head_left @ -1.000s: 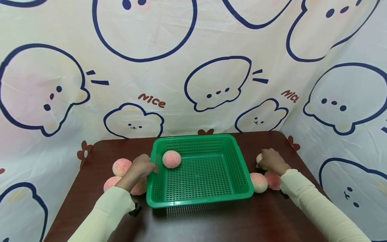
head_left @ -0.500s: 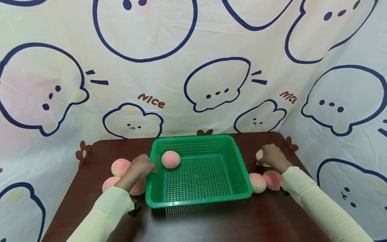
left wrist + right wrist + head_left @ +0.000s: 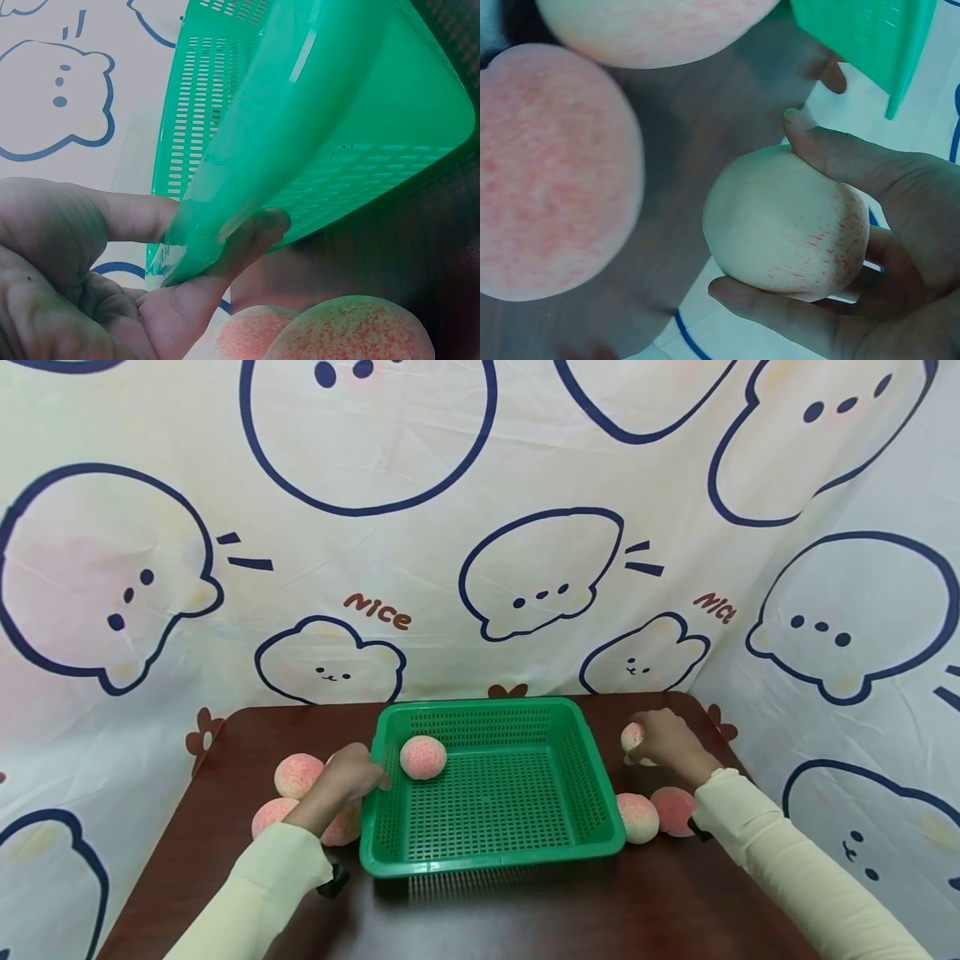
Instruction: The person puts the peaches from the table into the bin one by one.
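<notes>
My left hand (image 3: 352, 774) pinches the left rim of a green plastic basket (image 3: 517, 858), its thumb and fingers on either side of the edge in the left wrist view. Inside the basket, near its left wall, lies one pink peach (image 3: 423, 757). My right hand (image 3: 667, 745) grips a pale peach (image 3: 780, 225) with pink flecks, thumb on one side and fingers on the other. In the head view that peach is partly covered by the hand, right of the basket. Two more peaches, one pale (image 3: 637, 818) and one pinker (image 3: 673, 812), sit just below the right hand.
Several peaches lie on the dark wooden table (image 3: 495, 927) left of the basket, among them a pink peach (image 3: 298, 775) and another peach (image 3: 272, 816) partly behind the left forearm. A cartoon-print cloth (image 3: 435, 560) hangs behind the table and along its sides.
My right hand has moved slightly left toward the basket with the peach in its grip, and more of that peach shows. The left hand stays on the basket rim.
</notes>
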A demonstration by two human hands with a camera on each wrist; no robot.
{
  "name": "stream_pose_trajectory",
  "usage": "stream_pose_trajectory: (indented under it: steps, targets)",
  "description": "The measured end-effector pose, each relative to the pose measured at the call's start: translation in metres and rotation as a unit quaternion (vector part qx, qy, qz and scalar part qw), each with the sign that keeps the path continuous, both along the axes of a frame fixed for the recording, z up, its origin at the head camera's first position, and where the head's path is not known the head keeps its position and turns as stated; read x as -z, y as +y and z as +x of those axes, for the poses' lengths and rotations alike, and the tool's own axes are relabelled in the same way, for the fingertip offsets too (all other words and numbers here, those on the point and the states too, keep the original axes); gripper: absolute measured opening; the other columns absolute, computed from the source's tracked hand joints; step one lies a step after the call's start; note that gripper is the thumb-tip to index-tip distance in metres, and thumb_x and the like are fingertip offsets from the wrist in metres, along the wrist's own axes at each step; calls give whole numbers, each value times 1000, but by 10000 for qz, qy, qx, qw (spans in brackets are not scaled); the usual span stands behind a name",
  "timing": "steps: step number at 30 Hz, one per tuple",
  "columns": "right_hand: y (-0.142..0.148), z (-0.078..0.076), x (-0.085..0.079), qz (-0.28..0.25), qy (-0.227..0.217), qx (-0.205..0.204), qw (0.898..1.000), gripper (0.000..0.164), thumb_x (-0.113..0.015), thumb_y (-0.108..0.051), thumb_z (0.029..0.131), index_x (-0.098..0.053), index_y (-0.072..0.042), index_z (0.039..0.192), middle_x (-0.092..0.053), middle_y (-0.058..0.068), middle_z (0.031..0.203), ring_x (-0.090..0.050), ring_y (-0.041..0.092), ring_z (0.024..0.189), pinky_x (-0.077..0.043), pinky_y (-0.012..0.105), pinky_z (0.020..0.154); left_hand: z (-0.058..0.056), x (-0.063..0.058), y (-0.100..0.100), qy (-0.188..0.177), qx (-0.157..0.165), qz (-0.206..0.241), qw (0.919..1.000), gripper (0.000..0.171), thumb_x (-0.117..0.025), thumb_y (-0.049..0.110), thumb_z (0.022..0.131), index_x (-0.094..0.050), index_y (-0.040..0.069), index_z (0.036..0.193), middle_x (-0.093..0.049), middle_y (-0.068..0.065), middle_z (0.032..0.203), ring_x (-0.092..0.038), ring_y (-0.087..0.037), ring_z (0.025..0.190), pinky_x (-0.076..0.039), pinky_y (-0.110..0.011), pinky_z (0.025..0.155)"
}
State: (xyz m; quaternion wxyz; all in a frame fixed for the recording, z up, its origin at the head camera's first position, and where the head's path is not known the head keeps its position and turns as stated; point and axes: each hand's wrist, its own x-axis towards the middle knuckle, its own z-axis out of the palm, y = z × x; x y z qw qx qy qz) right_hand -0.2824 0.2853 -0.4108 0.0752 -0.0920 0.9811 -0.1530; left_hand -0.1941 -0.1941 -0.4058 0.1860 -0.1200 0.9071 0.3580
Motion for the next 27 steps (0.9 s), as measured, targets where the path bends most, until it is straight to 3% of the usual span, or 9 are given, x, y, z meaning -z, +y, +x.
stream_pose_trajectory:
  steps: [7, 12, 15, 27]
  targets:
    - [-11, 1, -14, -142, 37, -81, 9999, 62, -91, -15, 73, -65, 3, 126, -72, 22, 116, -68, 33, 97, -57, 56, 89, -1, 2, 1, 3, -32, -48, 10000, 43, -69, 6, 87, -55, -17, 120, -65, -28, 112, -62, -28, 88, -57, -35, 70]
    - [-17, -3, -19, -67, 78, -156, 9998, 41, -92, -17, 71, -71, -6, 105, -74, 11, 95, -64, 26, 82, -57, 44, 75, -1, 2, 0, -14, -16, -111, 9999, 43, -70, 7, 87, -55, -16, 120, -65, -28, 112, -63, -29, 89, -59, -38, 73]
    - [-20, -7, -22, -150, 109, -136, 9997, 37, -93, -16, 70, -71, -9, 99, -72, 8, 91, -63, 25, 80, -56, 38, 71, -1, 2, 0, 19, 11, -133, 9999, 41, -70, 7, 87, -56, -16, 118, -65, -27, 110, -63, -28, 89, -59, -39, 74]
    - [-45, -8, -46, -194, 422, -356, 9983, 46, -91, -18, 73, -70, -5, 111, -72, 10, 96, -63, 26, 84, -55, 39, 72, -1, 2, 0, 38, 6, -108, 9999, 40, -70, 6, 86, -55, -15, 116, -65, -26, 108, -61, -28, 87, -57, -36, 70]
